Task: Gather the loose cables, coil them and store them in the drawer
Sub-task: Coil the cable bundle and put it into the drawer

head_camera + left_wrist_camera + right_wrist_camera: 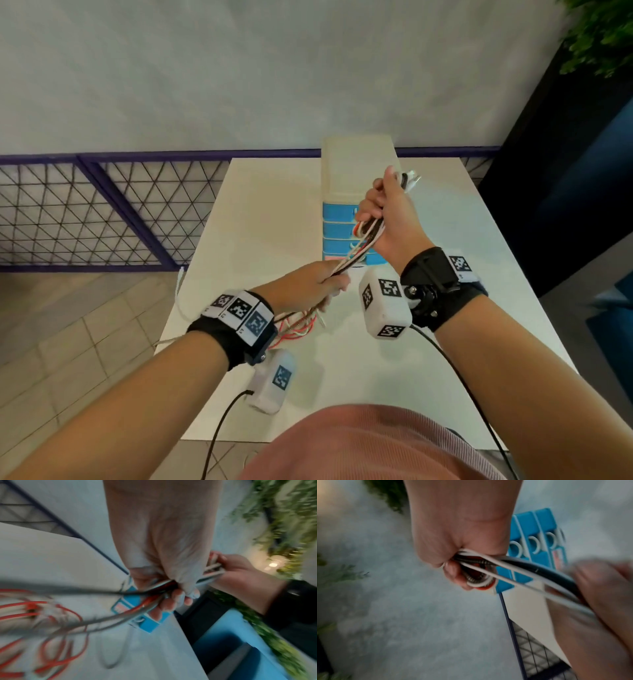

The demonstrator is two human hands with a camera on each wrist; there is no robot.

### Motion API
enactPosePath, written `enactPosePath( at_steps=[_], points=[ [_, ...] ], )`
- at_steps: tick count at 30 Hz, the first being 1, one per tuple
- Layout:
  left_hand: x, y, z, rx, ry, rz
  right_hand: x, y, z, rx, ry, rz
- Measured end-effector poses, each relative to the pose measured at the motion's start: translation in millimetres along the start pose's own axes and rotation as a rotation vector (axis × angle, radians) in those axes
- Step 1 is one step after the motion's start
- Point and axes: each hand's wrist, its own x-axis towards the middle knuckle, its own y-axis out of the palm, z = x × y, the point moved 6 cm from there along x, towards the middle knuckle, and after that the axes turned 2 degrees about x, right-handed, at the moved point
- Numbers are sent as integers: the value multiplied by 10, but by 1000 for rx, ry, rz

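A bundle of white, black and red cables (360,246) stretches between my two hands above the white table (260,219). My right hand (387,212) is raised in front of the drawer unit and grips the folded upper end, plugs (411,180) sticking out past the thumb. The right wrist view shows that hand (460,561) closed around the cable loops (479,580). Lower and nearer, my left hand (318,284) is curled round the same bundle; its fingers (171,588) hold the strands. Loose red and white cable slack (298,325) lies under the left wrist, seen as red loops (56,622).
A small drawer unit (356,192) with blue drawer fronts stands at the table's back middle, all drawers look closed. One white cable end (178,287) hangs over the table's left edge. A purple mesh railing (102,212) runs behind; plants (603,34) stand at the right.
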Motion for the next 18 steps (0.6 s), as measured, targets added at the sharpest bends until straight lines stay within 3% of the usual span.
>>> enactPosePath(
  at_steps=[4, 8, 14, 18],
  points=[
    [-106, -153, 272, -333, -93, 17, 34, -196, 267, -37, -136, -141],
    [-209, -328, 362, -355, -173, 28, 52, -355, 459, -56, -178, -221],
    [-144, -571, 235, -7, -149, -23, 78, -367, 417, -409, -150, -155],
    [-125, -782, 113, 275, -121, -85, 11, -319, 321, -581, -52, -61]
  ],
)
